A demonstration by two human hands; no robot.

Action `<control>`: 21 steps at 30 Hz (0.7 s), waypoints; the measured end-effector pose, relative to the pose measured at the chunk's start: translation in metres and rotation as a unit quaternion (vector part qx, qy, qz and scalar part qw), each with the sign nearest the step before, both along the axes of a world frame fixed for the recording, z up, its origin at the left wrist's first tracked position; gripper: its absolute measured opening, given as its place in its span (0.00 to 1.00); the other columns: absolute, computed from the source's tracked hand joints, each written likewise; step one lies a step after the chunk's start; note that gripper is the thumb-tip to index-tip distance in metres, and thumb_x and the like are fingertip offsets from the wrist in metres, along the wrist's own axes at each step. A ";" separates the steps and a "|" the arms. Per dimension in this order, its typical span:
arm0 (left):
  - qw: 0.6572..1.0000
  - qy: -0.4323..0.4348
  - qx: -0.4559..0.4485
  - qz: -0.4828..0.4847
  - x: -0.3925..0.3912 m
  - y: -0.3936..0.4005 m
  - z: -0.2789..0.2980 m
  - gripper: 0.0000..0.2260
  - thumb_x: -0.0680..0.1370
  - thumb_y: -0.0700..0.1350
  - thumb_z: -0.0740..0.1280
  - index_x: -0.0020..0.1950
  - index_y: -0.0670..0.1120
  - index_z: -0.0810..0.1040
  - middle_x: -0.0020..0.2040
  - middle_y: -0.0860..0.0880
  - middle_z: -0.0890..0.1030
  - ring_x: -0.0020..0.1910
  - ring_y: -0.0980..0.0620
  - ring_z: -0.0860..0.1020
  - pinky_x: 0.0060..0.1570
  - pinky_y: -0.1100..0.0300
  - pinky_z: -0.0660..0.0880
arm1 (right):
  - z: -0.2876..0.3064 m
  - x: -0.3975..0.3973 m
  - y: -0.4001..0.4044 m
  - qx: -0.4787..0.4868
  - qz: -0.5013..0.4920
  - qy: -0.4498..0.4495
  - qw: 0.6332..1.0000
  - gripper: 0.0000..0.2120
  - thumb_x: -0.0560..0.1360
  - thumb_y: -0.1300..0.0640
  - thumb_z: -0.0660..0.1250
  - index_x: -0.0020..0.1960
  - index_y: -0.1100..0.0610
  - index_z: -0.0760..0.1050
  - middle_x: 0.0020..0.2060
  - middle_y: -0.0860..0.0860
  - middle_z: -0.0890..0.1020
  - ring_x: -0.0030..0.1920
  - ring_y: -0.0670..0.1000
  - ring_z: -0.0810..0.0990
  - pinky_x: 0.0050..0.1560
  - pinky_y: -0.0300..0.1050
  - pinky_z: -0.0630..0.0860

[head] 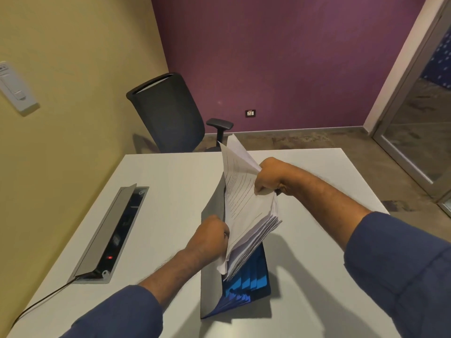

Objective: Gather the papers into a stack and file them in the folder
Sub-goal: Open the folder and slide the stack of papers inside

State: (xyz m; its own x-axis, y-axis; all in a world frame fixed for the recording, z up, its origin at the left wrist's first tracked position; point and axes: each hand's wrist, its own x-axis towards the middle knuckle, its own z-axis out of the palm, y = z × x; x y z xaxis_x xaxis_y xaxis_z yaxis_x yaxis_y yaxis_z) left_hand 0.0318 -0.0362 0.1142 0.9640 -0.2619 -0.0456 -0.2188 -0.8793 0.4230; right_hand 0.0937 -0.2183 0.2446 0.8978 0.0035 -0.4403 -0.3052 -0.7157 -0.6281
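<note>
A: Head view. Which step?
B: Filing. The papers point(246, 203) are gathered; the left hand point(210, 237) pinches their near-left edge, the right hand point(268, 176) clenches their far-right edge, above the open folder point(256, 286) on the table point(170, 172).
A: And next?
B: Probably squaring the uneven edges, then lowering the stack into a pocket.

Both hands point(212, 236) gripping papers point(246, 206), seemingly inside folder point(253, 286)

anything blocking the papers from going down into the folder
Nothing visible does. The left hand and right hand hold the paper stack right over the open expanding folder; its grey flap stands open to the left.
</note>
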 end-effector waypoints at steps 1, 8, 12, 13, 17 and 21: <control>1.000 -0.003 -0.004 0.003 0.000 0.000 0.000 0.09 0.80 0.42 0.66 0.55 0.44 0.86 0.50 0.49 0.77 0.45 0.52 0.76 0.50 0.65 0.72 | -0.003 -0.003 0.004 0.000 0.002 -0.005 1.000 0.22 0.71 0.69 0.72 0.63 0.63 0.73 0.48 0.57 0.76 0.43 0.56 0.79 0.30 0.42 0.77; 0.999 0.000 -0.001 0.041 0.003 0.006 0.000 0.07 0.79 0.43 0.67 0.50 0.43 0.84 0.47 0.50 0.75 0.44 0.54 0.74 0.52 0.63 0.76 | -0.029 -0.016 0.022 0.010 0.003 -0.040 0.999 0.25 0.70 0.69 0.72 0.65 0.63 0.72 0.53 0.60 0.78 0.52 0.61 0.81 0.44 0.49 0.83; 0.998 0.003 -0.006 0.058 0.004 0.008 -0.001 0.07 0.79 0.43 0.68 0.52 0.42 0.84 0.52 0.47 0.78 0.44 0.54 0.73 0.55 0.61 0.76 | -0.045 -0.023 0.027 0.013 -0.008 -0.060 0.998 0.22 0.70 0.69 0.71 0.63 0.63 0.74 0.53 0.61 0.79 0.51 0.62 0.81 0.47 0.53 0.84; 0.998 0.001 -0.006 0.060 0.004 0.008 -0.002 0.07 0.79 0.43 0.67 0.53 0.42 0.83 0.53 0.47 0.78 0.44 0.54 0.73 0.55 0.62 0.75 | -0.049 -0.026 0.029 0.011 -0.012 -0.064 0.998 0.21 0.71 0.68 0.71 0.63 0.63 0.74 0.53 0.61 0.79 0.51 0.61 0.81 0.48 0.54 0.84; 0.997 -0.004 -0.010 0.074 0.004 0.009 -0.006 0.09 0.79 0.44 0.68 0.56 0.43 0.82 0.54 0.48 0.78 0.45 0.55 0.72 0.55 0.64 0.74 | -0.064 -0.036 0.039 0.014 -0.024 -0.060 0.998 0.18 0.73 0.67 0.69 0.62 0.62 0.73 0.53 0.60 0.78 0.51 0.61 0.81 0.48 0.54 0.84; 0.997 0.000 -0.008 0.077 0.001 0.010 -0.009 0.08 0.80 0.45 0.67 0.55 0.44 0.81 0.55 0.47 0.78 0.44 0.54 0.73 0.56 0.62 0.75 | -0.051 -0.029 0.036 0.049 -0.039 -0.021 0.998 0.20 0.72 0.67 0.69 0.63 0.64 0.70 0.55 0.61 0.77 0.53 0.62 0.79 0.45 0.56 0.84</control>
State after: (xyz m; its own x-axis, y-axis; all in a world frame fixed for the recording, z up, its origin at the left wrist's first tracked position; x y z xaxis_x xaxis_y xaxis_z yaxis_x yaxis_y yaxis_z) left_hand 0.0324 -0.0261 0.1050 0.9928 -0.1122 -0.0419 -0.0828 -0.8957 0.4369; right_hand 0.0647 -0.1826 0.1934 0.9148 -0.0256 -0.4031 -0.3291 -0.6260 -0.7070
